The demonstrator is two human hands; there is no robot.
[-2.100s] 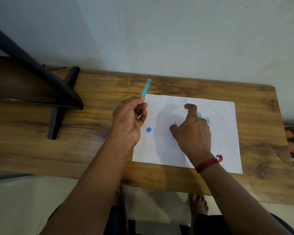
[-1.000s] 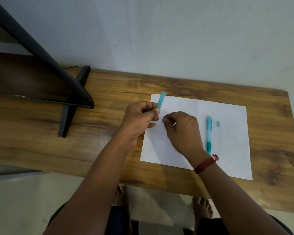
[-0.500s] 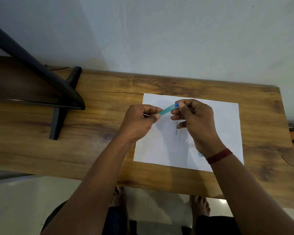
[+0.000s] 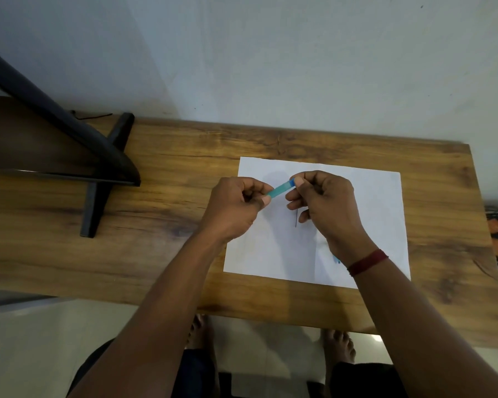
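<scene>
A tabletop (image 4: pixel 184 156) and 1 white paper sheet (image 4: pixel 380 196) are seen beneath the 2 hands. Between them, a teal pen barrel (image 4: pixel 279 191) is pinched by the left hand (image 4: pixel 236 208) and its blue end cap (image 4: pixel 292 183) by the right hand (image 4: pixel 325 205). Capping seems nearly done; a thin dark rod (image 4: pixel 295 219) under the right hand is judged still to be fitted

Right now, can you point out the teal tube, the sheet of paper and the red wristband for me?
teal tube (image 4: pixel 279 190), head view, on the middle of its bare stretch.
sheet of paper (image 4: pixel 380 214), head view, on its bare right part.
red wristband (image 4: pixel 368 262), head view, on the band's top.
</scene>
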